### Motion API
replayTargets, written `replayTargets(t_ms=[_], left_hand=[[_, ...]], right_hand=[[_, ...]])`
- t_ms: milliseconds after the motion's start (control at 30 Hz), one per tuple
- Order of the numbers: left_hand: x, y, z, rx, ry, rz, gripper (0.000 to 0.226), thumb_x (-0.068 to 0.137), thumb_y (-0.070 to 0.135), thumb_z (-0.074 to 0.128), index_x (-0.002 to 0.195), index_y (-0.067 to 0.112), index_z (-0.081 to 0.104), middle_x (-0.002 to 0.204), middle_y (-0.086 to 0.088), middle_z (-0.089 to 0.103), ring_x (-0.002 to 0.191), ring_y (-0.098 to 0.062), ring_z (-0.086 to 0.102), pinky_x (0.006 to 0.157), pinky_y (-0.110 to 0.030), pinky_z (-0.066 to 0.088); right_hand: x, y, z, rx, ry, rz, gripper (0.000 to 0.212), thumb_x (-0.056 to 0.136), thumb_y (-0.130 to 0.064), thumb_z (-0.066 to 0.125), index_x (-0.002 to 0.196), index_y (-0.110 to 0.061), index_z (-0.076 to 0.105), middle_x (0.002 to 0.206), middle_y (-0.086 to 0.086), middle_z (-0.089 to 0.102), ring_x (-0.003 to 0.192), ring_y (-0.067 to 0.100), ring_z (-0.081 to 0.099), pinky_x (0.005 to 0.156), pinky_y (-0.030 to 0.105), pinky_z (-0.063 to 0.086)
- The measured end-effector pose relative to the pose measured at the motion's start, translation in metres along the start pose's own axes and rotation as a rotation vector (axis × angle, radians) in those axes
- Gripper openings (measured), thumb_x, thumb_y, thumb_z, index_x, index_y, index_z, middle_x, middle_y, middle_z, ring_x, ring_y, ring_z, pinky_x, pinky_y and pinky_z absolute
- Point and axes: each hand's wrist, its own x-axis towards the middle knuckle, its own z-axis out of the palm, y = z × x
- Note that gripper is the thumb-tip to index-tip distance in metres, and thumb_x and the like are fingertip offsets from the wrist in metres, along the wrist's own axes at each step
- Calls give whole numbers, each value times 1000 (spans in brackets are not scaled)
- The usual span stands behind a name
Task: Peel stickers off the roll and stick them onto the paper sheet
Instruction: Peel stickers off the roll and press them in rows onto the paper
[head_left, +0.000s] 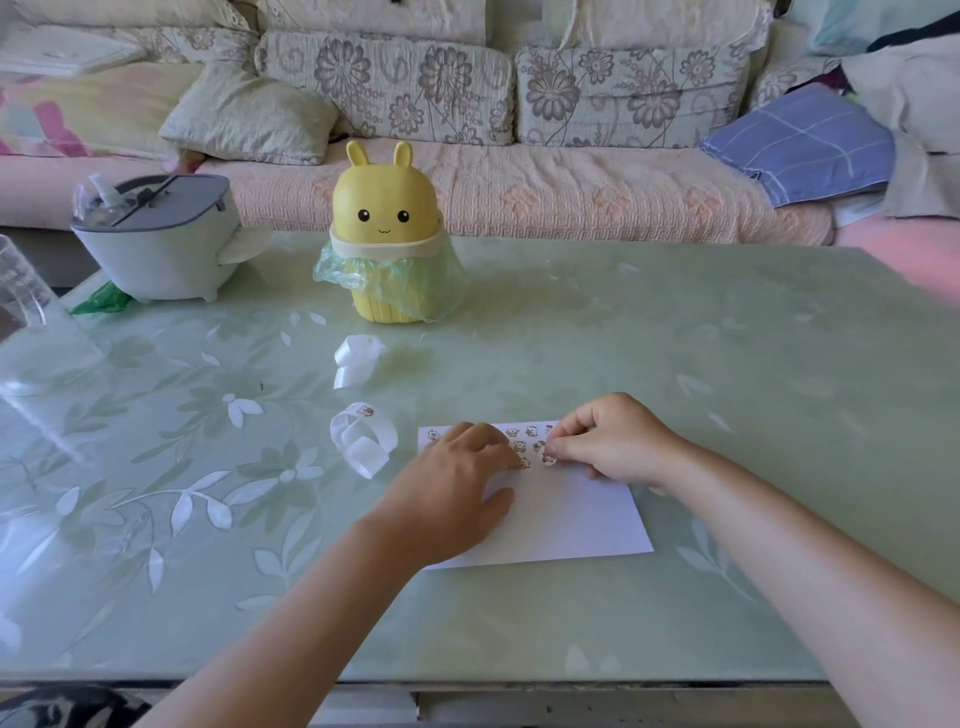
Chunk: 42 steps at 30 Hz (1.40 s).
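A white paper sheet lies on the green table in front of me, with several small cartoon stickers in rows along its far edge. My left hand rests flat on the sheet's left part, fingers spread toward the stickers. My right hand pinches a small sticker with thumb and forefinger, right at the paper's surface. The sticker roll, a loose coil of white backing tape carrying one visible sticker, lies on the table just left of the sheet.
A second curl of white backing strip lies farther back. A yellow bunny-shaped bin with a green bag stands behind it, a grey lidded bin at the far left, a clear container at the left edge. A sofa runs behind the table.
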Motion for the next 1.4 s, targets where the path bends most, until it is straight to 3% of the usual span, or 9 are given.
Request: replayTargets(t_ms=[167, 267, 367, 567, 867, 967, 1133, 1267, 1400], left_hand=[[2, 3, 2, 24, -18, -21, 46, 84, 44, 36, 119, 29, 61, 119, 8, 55, 111, -16, 48, 88, -35, 48], [2, 3, 2, 27, -20, -25, 41, 85, 41, 41, 119, 30, 62, 119, 9, 55, 112, -15, 47, 86, -35, 48], [2, 4, 2, 22, -29, -37, 38, 85, 39, 44, 118, 30, 62, 119, 9, 55, 112, -15, 46, 85, -35, 48], [3, 4, 2, 40, -31, -39, 38, 85, 37, 45, 118, 30, 62, 119, 8, 55, 112, -16, 48, 84, -35, 49], [-2, 10, 4, 130, -26, -16, 46, 87, 34, 33, 126, 44, 54, 122, 1, 52, 106, -24, 49, 85, -35, 45], [-2, 11, 4, 130, -35, -27, 47, 87, 35, 30, 126, 45, 54, 123, 1, 51, 108, -24, 49, 86, -37, 47], [-1, 14, 6, 137, 1, -25, 48, 83, 32, 31, 122, 41, 58, 124, 2, 52, 113, -21, 49, 92, -34, 40], [0, 20, 12, 141, 16, -24, 51, 84, 29, 26, 125, 33, 56, 128, 7, 52, 118, -18, 47, 90, -30, 39], [-2, 21, 17, 196, 58, -5, 47, 90, 32, 34, 134, 29, 52, 123, 6, 54, 113, -18, 49, 88, -31, 43]], right_hand=[[0, 4, 1, -50, -17, -35, 8, 83, -22, 77, 76, -18, 78, 63, -4, 66, 49, 13, 50, 53, 21, 42], [1, 5, 4, -95, 4, -61, 9, 83, -21, 76, 74, -21, 78, 57, -14, 66, 42, -2, 48, 51, 16, 39], [2, 4, 6, -136, 25, -70, 10, 81, -23, 76, 71, -25, 77, 61, -15, 68, 47, -7, 52, 54, 16, 41], [3, 1, 8, -189, 43, -49, 10, 76, -22, 75, 67, -26, 76, 59, -15, 66, 51, 1, 55, 50, 17, 40], [5, -7, 13, -352, 87, 10, 6, 71, -28, 73, 67, -32, 74, 72, -15, 71, 74, 11, 68, 64, 25, 54], [3, -12, 11, -462, 115, 19, 3, 71, -36, 75, 73, -35, 73, 76, -17, 70, 77, 10, 66, 62, 22, 47], [-2, -3, 7, -469, 193, -6, 31, 70, -55, 78, 92, -37, 65, 87, -18, 58, 85, 11, 61, 65, 25, 41], [-10, 16, 13, -488, 212, -184, 21, 85, -47, 69, 103, -37, 69, 95, -15, 62, 94, 11, 61, 73, 26, 45], [-20, 38, 19, -660, 262, -508, 32, 89, -37, 57, 117, -28, 71, 117, -4, 63, 108, 23, 57, 85, 36, 51]])
